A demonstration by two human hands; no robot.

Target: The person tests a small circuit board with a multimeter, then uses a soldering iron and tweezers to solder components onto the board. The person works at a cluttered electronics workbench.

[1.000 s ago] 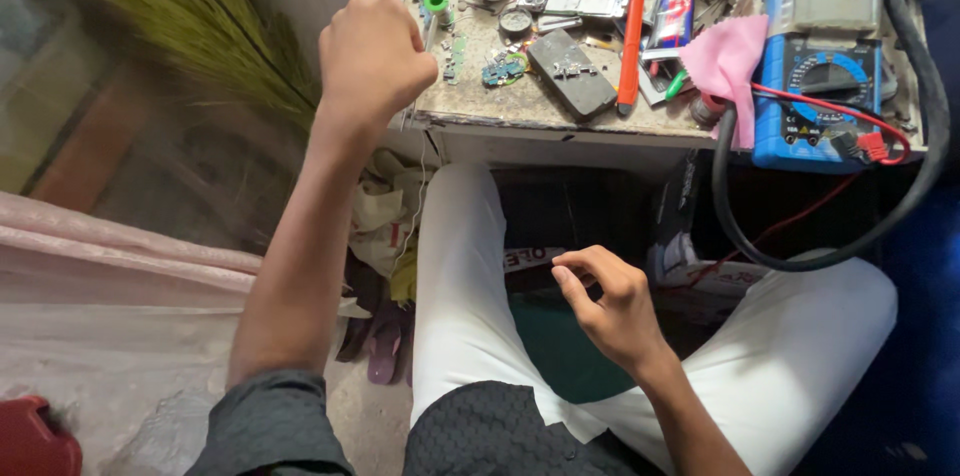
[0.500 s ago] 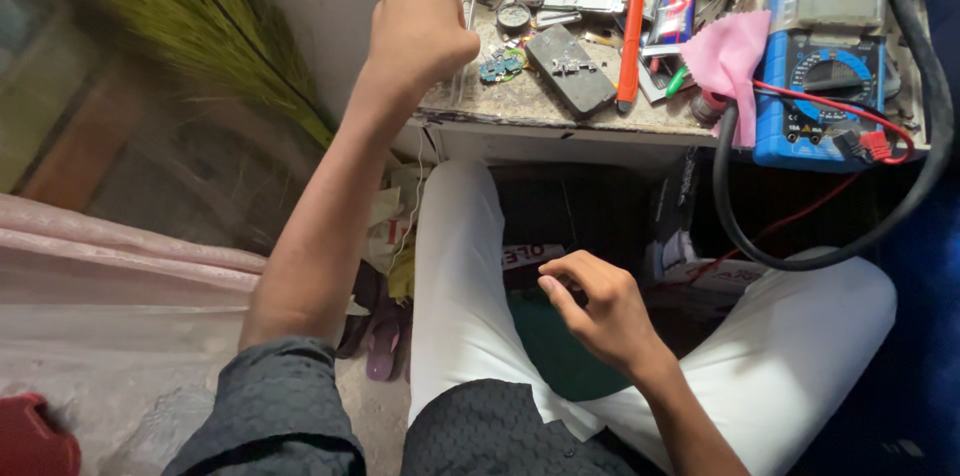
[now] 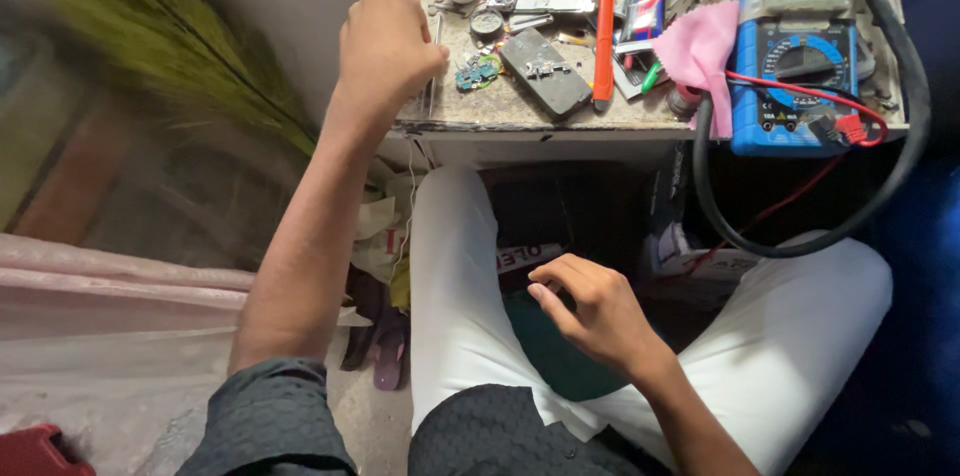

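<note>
Left hand [image 3: 388, 46] now lower, back over bench edge [image 3: 520, 124].

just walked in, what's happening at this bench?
A person sits at a cluttered workbench. The left hand is closed in a fist at the bench's left edge; what it grips, if anything, is hidden. The right hand rests low between the knees, fingers curled, with nothing visible in them. On the bench lie a dark phone body, a small green circuit board, an orange-red pen, a pink cloth and a blue multimeter.
</note>
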